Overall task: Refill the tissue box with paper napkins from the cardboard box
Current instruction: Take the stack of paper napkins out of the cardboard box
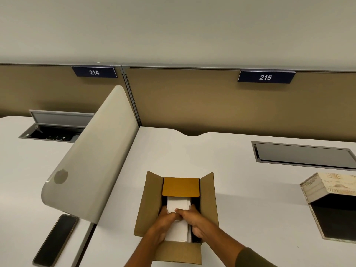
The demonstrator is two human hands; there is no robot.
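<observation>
An open brown cardboard box (148, 201) stands on the white desk near the front edge, its flaps spread outward. Inside it lies a white stack of paper napkins (178, 204). Both hands reach down into the box. My left hand (163, 222) grips the left side of the stack and my right hand (190, 218) grips its right side, thumbs meeting on top. At the right edge the tissue box (316, 187) stands with its patterned lid raised and its dark inside showing.
A beige divider panel (92, 157) stands left of the cardboard box. A black phone (55, 239) lies on the neighbouring desk at the lower left. A closed grey cable hatch (302, 154) sits in the desk behind the tissue box; an open one (55, 126) at far left.
</observation>
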